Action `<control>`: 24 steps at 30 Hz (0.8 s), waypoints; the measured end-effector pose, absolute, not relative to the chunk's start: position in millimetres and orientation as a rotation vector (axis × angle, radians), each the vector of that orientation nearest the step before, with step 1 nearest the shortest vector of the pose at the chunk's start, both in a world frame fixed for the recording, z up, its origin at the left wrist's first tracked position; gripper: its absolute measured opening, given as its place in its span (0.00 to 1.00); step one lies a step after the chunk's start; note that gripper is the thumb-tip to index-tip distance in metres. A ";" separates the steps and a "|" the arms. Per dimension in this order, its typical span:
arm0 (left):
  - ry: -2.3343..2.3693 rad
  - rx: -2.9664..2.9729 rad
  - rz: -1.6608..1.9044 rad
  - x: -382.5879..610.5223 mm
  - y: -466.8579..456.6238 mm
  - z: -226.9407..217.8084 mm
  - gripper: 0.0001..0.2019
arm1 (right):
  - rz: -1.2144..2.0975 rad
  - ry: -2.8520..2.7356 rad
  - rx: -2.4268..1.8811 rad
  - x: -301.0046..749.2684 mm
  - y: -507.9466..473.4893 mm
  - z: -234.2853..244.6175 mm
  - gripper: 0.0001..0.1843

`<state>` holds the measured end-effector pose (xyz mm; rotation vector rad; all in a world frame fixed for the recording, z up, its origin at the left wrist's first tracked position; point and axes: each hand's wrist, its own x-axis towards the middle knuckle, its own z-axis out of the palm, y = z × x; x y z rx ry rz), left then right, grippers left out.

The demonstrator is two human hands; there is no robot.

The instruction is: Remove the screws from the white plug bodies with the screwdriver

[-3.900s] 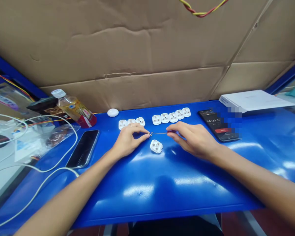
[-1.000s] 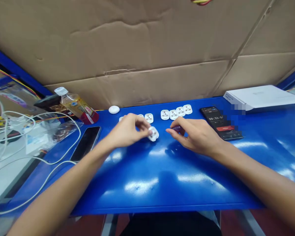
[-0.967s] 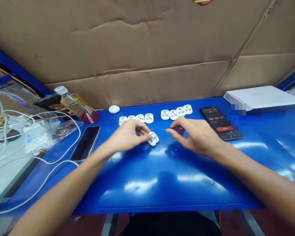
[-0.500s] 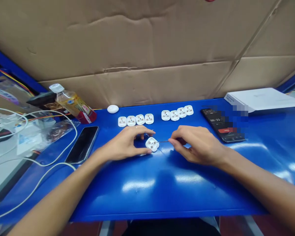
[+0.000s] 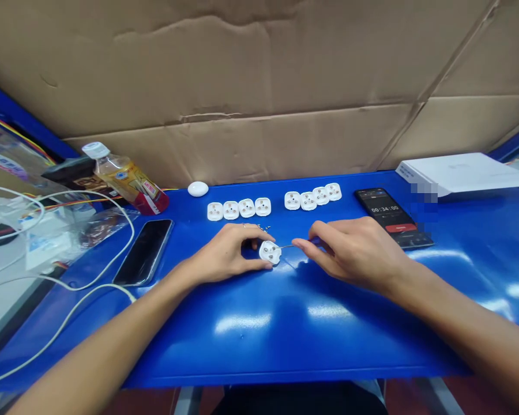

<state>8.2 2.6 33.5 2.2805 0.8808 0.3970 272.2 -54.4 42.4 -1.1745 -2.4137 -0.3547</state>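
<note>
My left hand [image 5: 231,251] pinches a small white plug housing [image 5: 270,252] by its sides, between thumb and fingers. Metal parts show inside its open face. My right hand [image 5: 350,248] grips a thin-shafted screwdriver [image 5: 288,246], most of its handle hidden in the palm. The shaft points left, and its tip meets the right side of the housing. Tiny screws [image 5: 266,228] lie on the blue table just behind my left fingers. Similar white housings stand in two rows behind, one group at the left [image 5: 239,209] and one at the right [image 5: 313,196].
A phone showing a timer [image 5: 391,216] lies at the right, near a white box [image 5: 462,173]. At the left are a dark phone [image 5: 143,252], a drink bottle [image 5: 127,181] and a loose white cable [image 5: 82,288]. A white oval object [image 5: 198,189] sits against the cardboard [image 5: 242,144].
The housing and my left hand have shifted slightly right in view. My right hand has tilted the screwdriver a little, its tip still at the housing. The screws show more clearly.
</note>
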 end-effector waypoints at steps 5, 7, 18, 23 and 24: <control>0.915 2.231 0.408 8.7 1.9 33.3 0.19 | -0.355 -2.574 -1.080 273.8 -59.1 53.3 0.23; 0.920 2.229 0.393 8.1 2.3 33.0 0.19 | -0.247 -2.655 -1.037 275.4 -59.1 56.3 0.19; 0.863 2.270 0.383 8.5 0.4 35.2 0.20 | -0.309 -2.632 -1.363 269.1 -59.6 55.4 0.25; 0.835 2.255 0.379 7.4 1.7 32.9 0.20 | -0.106 -2.707 -1.161 277.7 -52.9 58.5 0.14; 0.825 2.248 0.372 7.5 2.0 32.5 0.20 | -0.080 -2.712 -1.114 280.4 -50.5 58.5 0.12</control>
